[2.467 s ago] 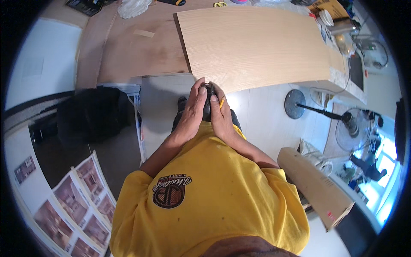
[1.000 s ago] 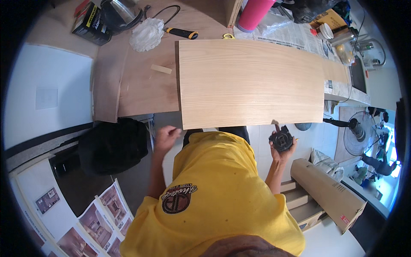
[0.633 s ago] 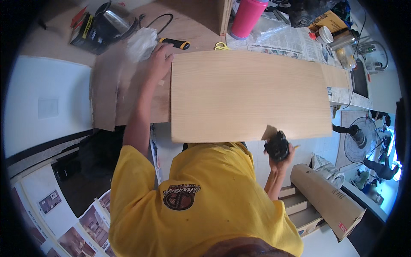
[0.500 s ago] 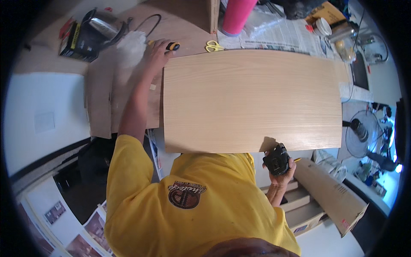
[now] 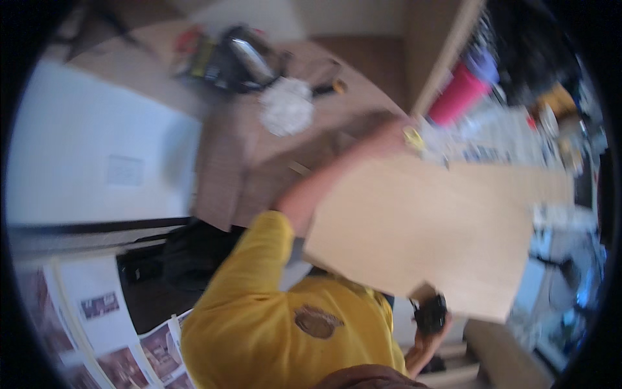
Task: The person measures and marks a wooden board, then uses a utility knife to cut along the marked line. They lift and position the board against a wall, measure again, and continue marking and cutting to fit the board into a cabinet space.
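My left hand (image 5: 389, 139) is reaching up and across toward the upper middle of the frame, at the far edge of the big wooden board (image 5: 427, 227). The picture is blurry there, so I cannot tell if my fingers are curled over the edge or just lying flat on it. My left arm in its yellow sleeve (image 5: 253, 259) is running from the lower middle up to that hand.

My right hand (image 5: 431, 324) is down low, at the lower right of the frame, and it is closed around a small black tool (image 5: 431, 314). It is sitting just under the near edge of the board.

The board is lying between my two hands. Its long side is stretching from the middle of the frame out to the right, and it is tilting, with the near corner dipping down toward my right hand. So my left hand is at the far long edge and my right hand is at the near one, but only my left hand is free for it.

Past my left hand, a yellow thing (image 5: 413, 137) and a pink cup (image 5: 459, 97) are sitting near the top. A white wad (image 5: 286, 110) is lying on the brown table (image 5: 259, 175) at the upper left.
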A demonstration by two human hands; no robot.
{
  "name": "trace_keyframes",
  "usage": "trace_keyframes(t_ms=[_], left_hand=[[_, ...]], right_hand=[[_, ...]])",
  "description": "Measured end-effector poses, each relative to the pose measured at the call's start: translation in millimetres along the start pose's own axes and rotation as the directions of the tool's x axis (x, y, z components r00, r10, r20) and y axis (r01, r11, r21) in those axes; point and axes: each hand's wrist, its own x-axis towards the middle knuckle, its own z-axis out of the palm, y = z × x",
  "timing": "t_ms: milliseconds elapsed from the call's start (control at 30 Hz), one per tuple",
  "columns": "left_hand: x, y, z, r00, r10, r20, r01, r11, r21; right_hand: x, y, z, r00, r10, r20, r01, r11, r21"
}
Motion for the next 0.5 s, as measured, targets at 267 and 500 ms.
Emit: trace_keyframes(t_ms=[267,500], left_hand=[[-8,23,46,0.984,0.150,0.096,-0.173,0.937,0.305],[-54,-65,-2,0.998,-0.036,-0.054,0.041,0.995,0.093]], right_hand=[[28,-6,-14,0.995,-0.039,0.089,0.038,0.999,0.013],[78,-12,3,0.987,0.097,0.127,-0.109,0.990,0.089]])
